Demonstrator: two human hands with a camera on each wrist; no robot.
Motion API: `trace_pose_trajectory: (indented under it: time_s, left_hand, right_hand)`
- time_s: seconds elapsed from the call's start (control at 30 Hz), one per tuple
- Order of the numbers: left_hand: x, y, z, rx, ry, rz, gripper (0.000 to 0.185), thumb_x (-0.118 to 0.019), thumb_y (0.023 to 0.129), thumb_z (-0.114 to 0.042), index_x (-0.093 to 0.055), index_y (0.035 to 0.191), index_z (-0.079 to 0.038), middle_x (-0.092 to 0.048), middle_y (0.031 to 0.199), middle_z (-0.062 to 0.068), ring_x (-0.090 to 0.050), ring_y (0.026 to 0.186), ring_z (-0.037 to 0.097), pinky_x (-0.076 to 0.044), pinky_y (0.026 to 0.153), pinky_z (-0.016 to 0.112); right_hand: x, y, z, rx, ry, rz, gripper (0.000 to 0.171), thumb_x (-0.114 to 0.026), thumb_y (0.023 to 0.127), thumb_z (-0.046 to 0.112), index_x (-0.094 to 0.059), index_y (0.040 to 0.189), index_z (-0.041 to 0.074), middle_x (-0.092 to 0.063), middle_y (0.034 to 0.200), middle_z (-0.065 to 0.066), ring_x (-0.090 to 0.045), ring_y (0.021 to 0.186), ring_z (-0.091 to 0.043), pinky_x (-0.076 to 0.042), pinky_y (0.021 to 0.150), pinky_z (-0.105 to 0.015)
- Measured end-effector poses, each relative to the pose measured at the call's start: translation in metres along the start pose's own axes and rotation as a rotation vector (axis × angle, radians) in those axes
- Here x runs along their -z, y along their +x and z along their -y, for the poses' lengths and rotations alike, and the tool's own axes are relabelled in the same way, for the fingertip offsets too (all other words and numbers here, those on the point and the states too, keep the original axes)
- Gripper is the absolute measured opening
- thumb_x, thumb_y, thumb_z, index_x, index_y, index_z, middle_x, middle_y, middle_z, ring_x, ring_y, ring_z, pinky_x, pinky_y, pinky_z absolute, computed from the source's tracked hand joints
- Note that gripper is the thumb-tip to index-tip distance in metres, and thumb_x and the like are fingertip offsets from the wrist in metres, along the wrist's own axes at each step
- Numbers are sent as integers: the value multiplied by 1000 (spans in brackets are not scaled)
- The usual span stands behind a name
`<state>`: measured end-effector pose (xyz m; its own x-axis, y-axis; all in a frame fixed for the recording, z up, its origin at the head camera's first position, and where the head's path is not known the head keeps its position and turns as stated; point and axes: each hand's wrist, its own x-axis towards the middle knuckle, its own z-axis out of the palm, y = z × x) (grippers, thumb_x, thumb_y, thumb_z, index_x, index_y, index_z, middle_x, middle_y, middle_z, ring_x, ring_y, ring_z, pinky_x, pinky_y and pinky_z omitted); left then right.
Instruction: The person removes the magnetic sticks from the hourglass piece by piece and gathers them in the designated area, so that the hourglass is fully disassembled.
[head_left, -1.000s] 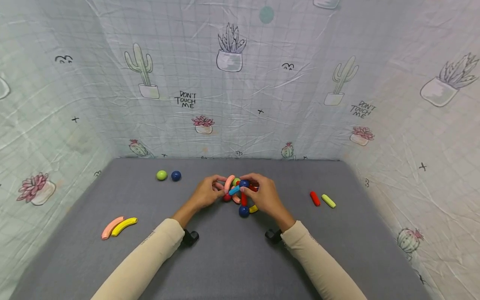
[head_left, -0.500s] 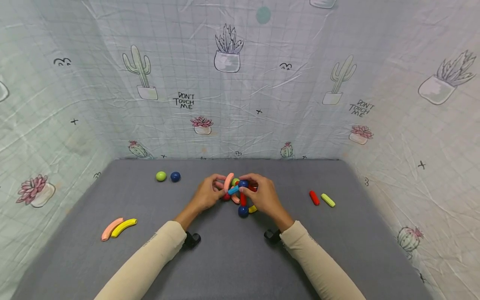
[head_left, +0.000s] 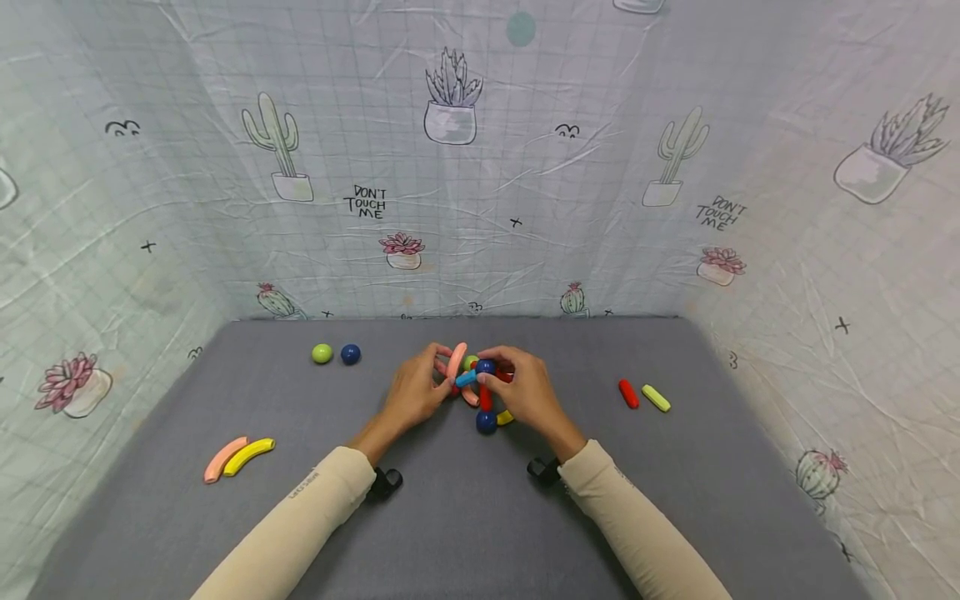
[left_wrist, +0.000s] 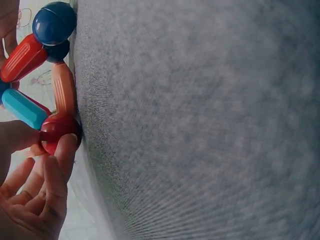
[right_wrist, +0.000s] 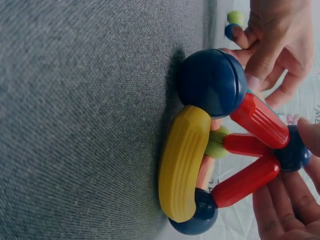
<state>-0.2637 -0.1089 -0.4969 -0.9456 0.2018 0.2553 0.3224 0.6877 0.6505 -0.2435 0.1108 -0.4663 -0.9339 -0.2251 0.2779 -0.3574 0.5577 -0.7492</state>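
Note:
A small structure (head_left: 477, 390) of coloured rods and balls stands mid-table on the grey mat, and both hands hold it. My left hand (head_left: 442, 377) pinches a red ball (left_wrist: 59, 132) at its left side, where a light blue rod (left_wrist: 24, 108) and a pink rod (left_wrist: 64, 90) join. My right hand (head_left: 489, 377) grips the top navy ball (right_wrist: 292, 145), from which two red rods (right_wrist: 260, 120) run down. A yellow curved rod (right_wrist: 184, 160) lies on the mat between two navy balls (right_wrist: 210, 82). A green ball (right_wrist: 217, 142) sits inside, partly hidden.
A green ball (head_left: 322, 353) and a navy ball (head_left: 350, 354) lie at the back left. Pink (head_left: 223, 457) and yellow (head_left: 249, 454) curved rods lie front left. A red rod (head_left: 628, 393) and a yellow-green rod (head_left: 656, 397) lie on the right. Printed cloth walls (head_left: 480, 192) enclose the mat.
Both hands stay on the structure, which has hardly moved. The left fingers have shifted slightly along its left side.

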Motion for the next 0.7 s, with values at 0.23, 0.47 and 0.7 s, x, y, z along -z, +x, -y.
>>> trace_pose_trajectory:
  time_s: [0.23,0.47,0.7]
  left_hand:
    - [3,-2,2,68,-130,-12,38,-73,99,-11,-60,135,-11,-75,107,12,-65,59,13,-51,54,28]
    - [25,-16,11,112,-270,-48,39,-72,100,-8,-62,137,-12,-73,112,16,-71,64,30,-53,49,32]
    - [62,-46,26,138,-207,-73,37,-74,100,-12,-64,136,-17,-72,112,11,-70,66,32,-51,51,30]
  right_hand:
    - [0,0,-1,-6,0,2,33,-80,96,20,-75,128,14,-75,121,-6,-74,109,-23,-62,95,-42]
    - [0,-1,-2,-1,13,7,34,-80,96,20,-75,129,13,-75,123,-6,-74,110,-24,-62,95,-42]
    - [0,-1,-4,4,17,-2,33,-80,96,21,-75,128,12,-75,124,-6,-74,110,-23,-62,94,-41]
